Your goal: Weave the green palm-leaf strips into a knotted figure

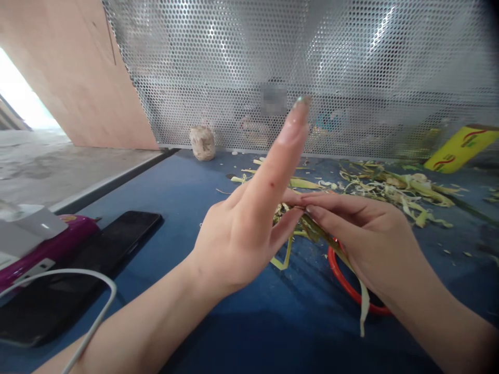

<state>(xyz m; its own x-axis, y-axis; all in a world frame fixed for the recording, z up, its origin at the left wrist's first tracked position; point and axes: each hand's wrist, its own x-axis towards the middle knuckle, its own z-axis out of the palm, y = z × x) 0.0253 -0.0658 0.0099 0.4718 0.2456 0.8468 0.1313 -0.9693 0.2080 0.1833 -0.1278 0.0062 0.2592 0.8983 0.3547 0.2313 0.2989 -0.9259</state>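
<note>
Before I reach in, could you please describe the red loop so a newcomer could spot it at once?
Find the blue tabletop, then the right hand above it. Partly hidden by that hand is the red loop, its bright curve unlike the yellow-green strips nearby.

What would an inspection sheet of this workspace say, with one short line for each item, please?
Surface: blue tabletop, scattered with plant bits.
Things in hand: green stalk, at the fingertips.
Clutter: plant scraps, black phone, yellow box, red loop.
Hands: right hand pinches the stalk; left hand meets it there, one finger raised, grip partly hidden.
Cables: white cable crosses the left forearm.
Surroundings: perforated metal panel behind; pinkish wall leftward.
</note>
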